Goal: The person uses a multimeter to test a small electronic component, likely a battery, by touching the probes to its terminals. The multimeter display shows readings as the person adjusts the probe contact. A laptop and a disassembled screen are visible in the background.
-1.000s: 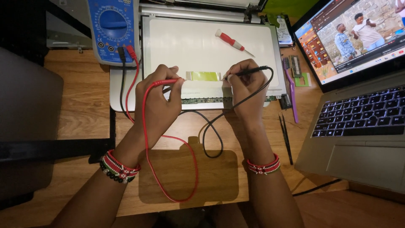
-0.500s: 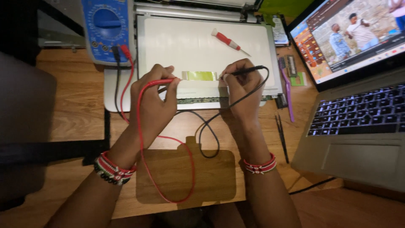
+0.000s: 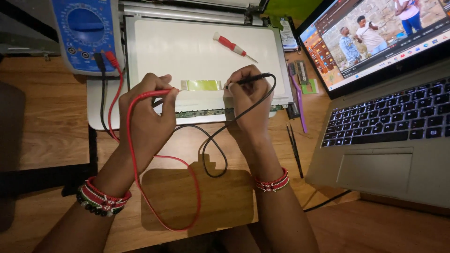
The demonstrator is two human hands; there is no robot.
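The left hand [image 3: 147, 117] is closed around a red probe [image 3: 157, 93]. Its tip points at a yellow-green strip [image 3: 202, 85] just to the right of the fingers. The right hand [image 3: 248, 100] is closed around a black probe [image 3: 248, 80], and that tip touches the other end of the same strip. The strip lies between the two hands on a white screen panel [image 3: 187, 47]. A red wire [image 3: 136, 178] loops down past the left wrist, and a black wire [image 3: 215, 154] curls between the arms. Both wires run up to a blue meter [image 3: 86, 33] above the left hand. A red screwdriver [image 3: 232, 46] lies on the panel above the right hand. An open laptop [image 3: 389, 117] sits to the right of the right hand, with black tweezers [image 3: 294, 150] in between.
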